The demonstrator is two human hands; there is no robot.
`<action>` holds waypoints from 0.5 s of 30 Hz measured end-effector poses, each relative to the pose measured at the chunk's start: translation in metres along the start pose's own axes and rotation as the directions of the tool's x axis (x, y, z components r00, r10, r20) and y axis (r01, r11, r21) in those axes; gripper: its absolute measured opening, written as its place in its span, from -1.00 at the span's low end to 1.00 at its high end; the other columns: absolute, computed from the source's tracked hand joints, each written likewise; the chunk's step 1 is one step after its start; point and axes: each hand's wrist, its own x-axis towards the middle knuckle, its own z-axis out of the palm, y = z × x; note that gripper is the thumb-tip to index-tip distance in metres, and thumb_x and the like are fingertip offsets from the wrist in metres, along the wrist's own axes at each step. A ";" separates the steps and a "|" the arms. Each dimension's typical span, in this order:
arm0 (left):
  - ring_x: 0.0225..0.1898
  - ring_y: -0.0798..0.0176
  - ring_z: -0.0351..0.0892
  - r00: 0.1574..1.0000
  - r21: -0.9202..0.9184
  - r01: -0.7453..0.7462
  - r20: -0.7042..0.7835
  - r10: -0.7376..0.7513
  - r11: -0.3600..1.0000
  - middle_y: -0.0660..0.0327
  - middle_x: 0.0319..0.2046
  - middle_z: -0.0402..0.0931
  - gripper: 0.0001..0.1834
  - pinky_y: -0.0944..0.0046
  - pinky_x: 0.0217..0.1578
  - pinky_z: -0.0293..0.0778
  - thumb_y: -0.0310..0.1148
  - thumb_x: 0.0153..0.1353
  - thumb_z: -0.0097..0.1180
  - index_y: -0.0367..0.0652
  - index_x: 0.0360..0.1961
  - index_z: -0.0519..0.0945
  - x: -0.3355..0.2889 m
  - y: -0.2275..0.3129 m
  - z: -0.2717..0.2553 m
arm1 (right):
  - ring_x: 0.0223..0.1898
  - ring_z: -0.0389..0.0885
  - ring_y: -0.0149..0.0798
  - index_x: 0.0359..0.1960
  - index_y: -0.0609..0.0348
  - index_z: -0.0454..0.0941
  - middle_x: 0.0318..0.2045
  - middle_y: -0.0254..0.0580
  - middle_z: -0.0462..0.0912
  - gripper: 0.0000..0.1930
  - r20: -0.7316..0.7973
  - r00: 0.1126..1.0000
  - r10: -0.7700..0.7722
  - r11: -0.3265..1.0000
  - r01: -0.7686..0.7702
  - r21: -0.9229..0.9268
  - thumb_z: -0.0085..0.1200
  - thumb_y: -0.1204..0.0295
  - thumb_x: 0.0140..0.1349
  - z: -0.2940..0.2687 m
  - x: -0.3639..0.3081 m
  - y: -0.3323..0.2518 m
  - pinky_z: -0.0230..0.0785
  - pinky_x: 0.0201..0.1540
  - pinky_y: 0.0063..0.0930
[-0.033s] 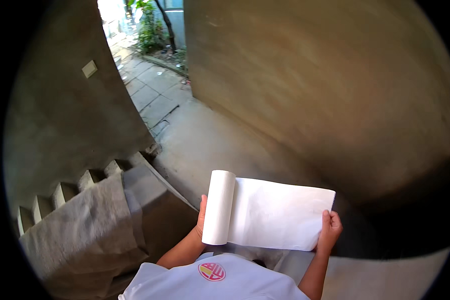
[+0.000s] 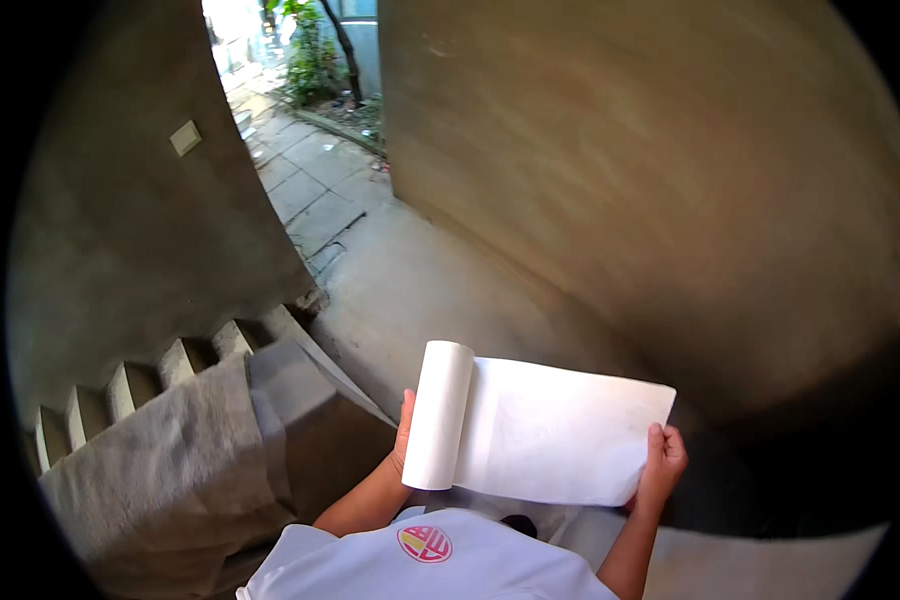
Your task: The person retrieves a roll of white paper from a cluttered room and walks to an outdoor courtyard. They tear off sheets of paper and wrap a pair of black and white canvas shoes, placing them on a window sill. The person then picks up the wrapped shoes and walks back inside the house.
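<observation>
In front of my chest I hold a white paper towel roll [image 2: 438,415] upright, tilted a little. My left hand [image 2: 404,438] supports it from the left and behind; most of its fingers are hidden by the roll. A wide white sheet [image 2: 565,430] stretches from the roll to the right, still joined to it and sagging slightly along its lower edge. At the loose end, my right hand [image 2: 662,466] grips the sheet's right edge, thumb in front and the other fingers curled behind.
Concrete stairs [image 2: 125,390] run along the left, beside a slab-like ledge [image 2: 170,470]. A bare wall [image 2: 630,190] rises on the right. Ahead, a doorway opens onto a paved path [image 2: 315,200] with green plants [image 2: 310,60]. A light switch [image 2: 185,138] is on the left wall.
The background has shifted slightly right in the view. My right hand and the sheet's loose end sit a touch farther right and lower. Both hands keep their hold.
</observation>
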 end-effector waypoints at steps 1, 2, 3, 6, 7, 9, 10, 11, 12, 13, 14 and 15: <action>0.23 0.14 0.39 0.997 0.106 -0.029 -0.072 0.037 0.994 0.20 0.26 0.36 -0.06 0.07 0.24 0.31 0.51 0.19 -0.34 0.06 0.39 0.25 0.012 0.022 0.011 | -0.44 0.32 -0.61 -0.40 0.26 0.50 -0.50 -0.50 0.46 -0.80 0.015 1.000 0.004 0.999 -0.005 0.047 0.11 0.40 0.34 0.022 0.019 -0.005 0.21 -0.36 -0.68; 0.23 0.13 0.39 0.993 0.105 -0.068 -0.091 0.077 0.992 0.20 0.26 0.35 -0.05 0.07 0.24 0.30 0.51 0.19 -0.34 0.05 0.39 0.25 0.026 0.028 0.008 | -0.44 0.32 -0.61 -0.40 0.27 0.50 -0.51 -0.50 0.46 -0.81 0.057 0.998 -0.010 0.999 0.007 0.049 0.11 0.41 0.34 0.034 0.044 -0.001 0.21 -0.36 -0.67; 0.23 0.13 0.38 0.987 0.104 -0.107 -0.111 0.118 0.989 0.20 0.27 0.35 -0.04 0.07 0.25 0.30 0.51 0.19 -0.34 0.04 0.40 0.24 0.041 0.032 0.002 | -0.43 0.33 -0.62 -0.40 0.27 0.51 -0.51 -0.51 0.46 -0.81 0.100 0.995 -0.024 0.998 0.019 0.052 0.11 0.41 0.34 0.045 0.070 0.005 0.21 -0.37 -0.67; 0.19 0.15 0.43 0.959 0.180 -0.220 -0.139 0.246 0.959 0.22 0.21 0.41 -0.01 0.07 0.19 0.37 0.55 0.11 -0.22 0.06 0.37 0.29 0.098 0.077 0.002 | -0.43 0.33 -0.63 -0.39 0.27 0.52 -0.51 -0.52 0.46 -0.82 0.198 0.978 -0.073 0.996 0.060 0.067 0.12 0.42 0.33 0.109 0.161 0.008 0.20 -0.37 -0.68; 0.16 0.16 0.45 0.945 0.209 -0.258 -0.150 0.292 0.943 0.22 0.18 0.45 0.00 0.07 0.16 0.41 0.56 0.06 -0.16 0.08 0.35 0.31 0.114 0.090 0.004 | -0.43 0.33 -0.63 -0.38 0.27 0.53 -0.51 -0.52 0.46 -0.83 0.235 0.968 -0.086 0.995 0.072 0.067 0.12 0.42 0.33 0.132 0.190 0.007 0.20 -0.37 -0.68; 0.19 0.11 0.43 0.899 0.272 -0.339 -0.190 0.395 0.901 0.19 0.20 0.43 0.06 0.01 0.20 0.37 0.60 0.02 -0.19 0.06 0.38 0.27 0.130 0.103 0.028 | -0.43 0.32 -0.63 -0.37 0.28 0.54 -0.51 -0.53 0.46 -0.82 0.319 0.941 -0.109 0.990 0.076 0.115 0.12 0.41 0.34 0.172 0.226 0.007 0.20 -0.37 -0.68; 0.21 0.13 0.39 0.899 0.248 -0.381 -0.126 0.420 0.890 0.20 0.23 0.39 0.04 0.05 0.23 0.32 0.57 0.10 -0.28 0.02 0.40 0.23 0.140 0.112 0.026 | -0.44 0.31 -0.63 -0.36 0.29 0.54 -0.51 -0.53 0.45 -0.82 0.368 0.921 -0.132 0.986 0.084 0.144 0.12 0.41 0.34 0.191 0.248 0.006 0.19 -0.37 -0.68; 0.24 0.16 0.36 0.890 0.230 -0.429 -0.060 0.452 0.874 0.20 0.25 0.36 0.02 0.10 0.25 0.27 0.54 0.17 -0.37 -0.03 0.41 0.20 0.150 0.117 0.025 | -0.44 0.31 -0.62 -0.36 0.29 0.54 -0.50 -0.53 0.46 -0.82 0.423 0.895 -0.140 0.985 0.084 0.148 0.12 0.41 0.34 0.206 0.274 0.008 0.19 -0.37 -0.68; 0.23 0.17 0.36 0.878 0.022 -0.470 0.115 0.465 0.882 0.21 0.24 0.36 0.01 0.10 0.24 0.29 0.54 0.17 -0.36 -0.02 0.41 0.21 0.164 0.117 0.017 | -0.44 0.30 -0.62 -0.37 0.29 0.54 -0.50 -0.53 0.46 -0.81 0.477 0.866 -0.148 0.985 0.083 0.153 0.12 0.40 0.34 0.220 0.299 0.011 0.19 -0.37 -0.68; 0.24 0.18 0.35 0.850 0.090 -0.526 0.016 0.527 0.846 0.21 0.25 0.36 0.01 0.10 0.24 0.28 0.54 0.17 -0.36 -0.01 0.41 0.21 0.176 0.118 0.028 | -0.44 0.30 -0.62 -0.37 0.30 0.54 -0.50 -0.54 0.46 -0.81 0.522 0.838 -0.158 0.982 0.081 0.168 0.11 0.40 0.34 0.239 0.322 0.009 0.19 -0.37 -0.68; 0.24 0.18 0.34 0.806 0.161 -0.571 -0.079 0.587 0.805 0.22 0.25 0.35 0.01 0.10 0.24 0.28 0.54 0.17 -0.36 0.00 0.41 0.21 0.187 0.119 0.043 | -0.44 0.30 -0.61 -0.37 0.31 0.55 -0.54 -0.55 0.44 -0.80 0.573 0.809 -0.131 0.985 0.040 0.168 0.13 0.40 0.33 0.256 0.340 -0.003 0.20 -0.36 -0.68; 0.25 0.18 0.34 0.746 0.231 -0.604 -0.174 0.643 0.763 0.22 0.26 0.35 0.01 0.10 0.24 0.27 0.54 0.17 -0.35 0.00 0.40 0.21 0.198 0.120 0.051 | -0.42 0.33 -0.58 -0.31 0.31 0.55 -0.49 -0.51 0.46 -0.82 0.625 0.769 -0.132 0.991 0.093 0.095 0.14 0.40 0.31 0.271 0.361 -0.001 0.24 -0.33 -0.63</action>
